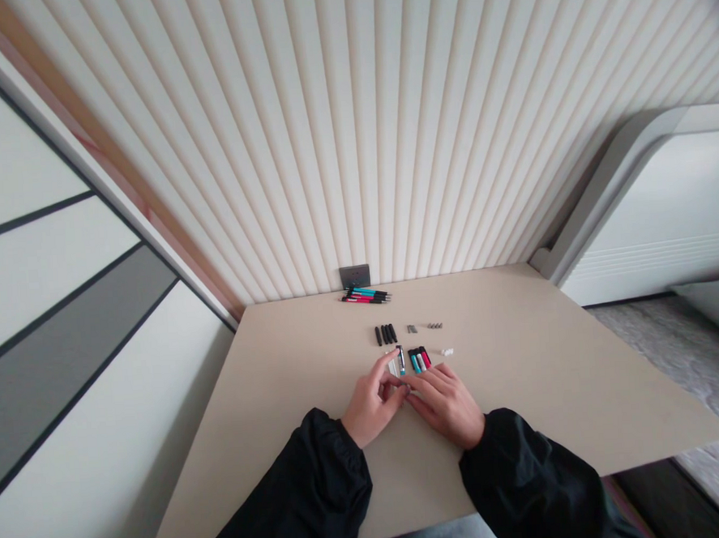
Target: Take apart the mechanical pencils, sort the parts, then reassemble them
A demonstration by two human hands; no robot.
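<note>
My left hand (373,404) and my right hand (448,403) meet low over the table, thumbs and fingertips pinched together around something small and dark that I cannot make out. Just beyond the left index finger is a pen barrel piece (401,359) in blue, white and black; whether the finger touches it is unclear. White thin refills (392,366) lie partly hidden behind the left fingers. Past the right fingertips, several short pen barrel pieces (419,359) in blue, white and red with black ends lie side by side. Small white parts (447,352) sit to their right.
Farther back lie a row of black grips (385,334), small metal parts (412,329) and springs (434,326). Several assembled pens (366,296) are piled near the wall below a dark socket (355,276). The beige table (523,356) reaches a ribbed wall; a bed stands right.
</note>
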